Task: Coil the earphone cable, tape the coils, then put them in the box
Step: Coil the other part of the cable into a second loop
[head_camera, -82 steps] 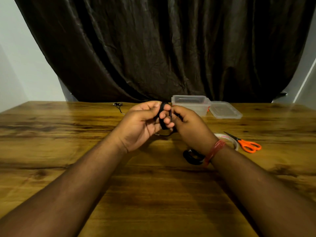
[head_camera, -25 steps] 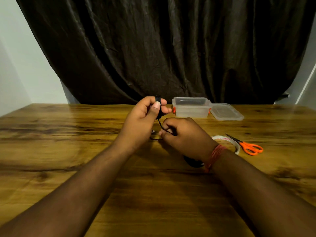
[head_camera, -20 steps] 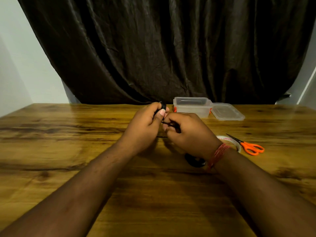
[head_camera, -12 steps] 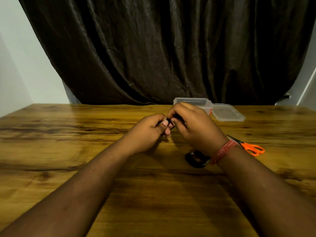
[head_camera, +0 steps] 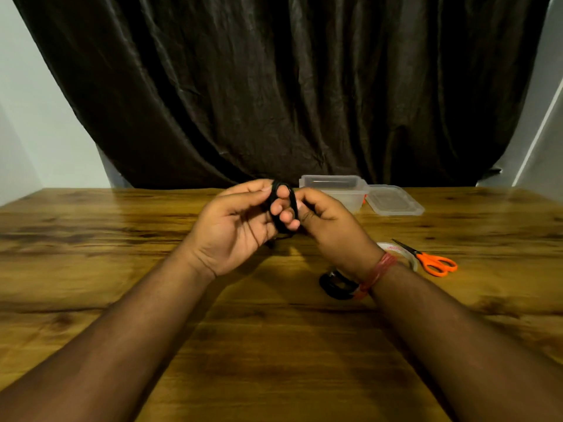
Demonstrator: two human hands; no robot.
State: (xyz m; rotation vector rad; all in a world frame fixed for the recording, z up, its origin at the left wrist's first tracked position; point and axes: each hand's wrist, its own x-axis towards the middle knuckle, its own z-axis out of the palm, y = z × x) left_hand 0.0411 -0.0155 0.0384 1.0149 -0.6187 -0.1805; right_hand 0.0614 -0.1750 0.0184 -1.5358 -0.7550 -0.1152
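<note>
Left grip: our left hand (head_camera: 234, 229) has its fingers wound through the black earphone cable (head_camera: 281, 205), and the coil wraps them.
Right grip: our right hand (head_camera: 329, 229) is curled, pinching the coil's right side; the two hands touch.
Hidden: the cable's loose end trails below the hands and is too dark to follow; we cannot tell where the earbuds are.
Second coil (head_camera: 335, 284): lies on the desk (head_camera: 274, 345) under our right wrist, partly covered by it.
Tape roll (head_camera: 396, 249): just right of that wrist, mostly hidden.
Scissors (head_camera: 432, 261): beyond the tape, further right.
Box (head_camera: 338, 190): just behind our right hand, open, with its lid (head_camera: 393, 201) beside it.
</note>
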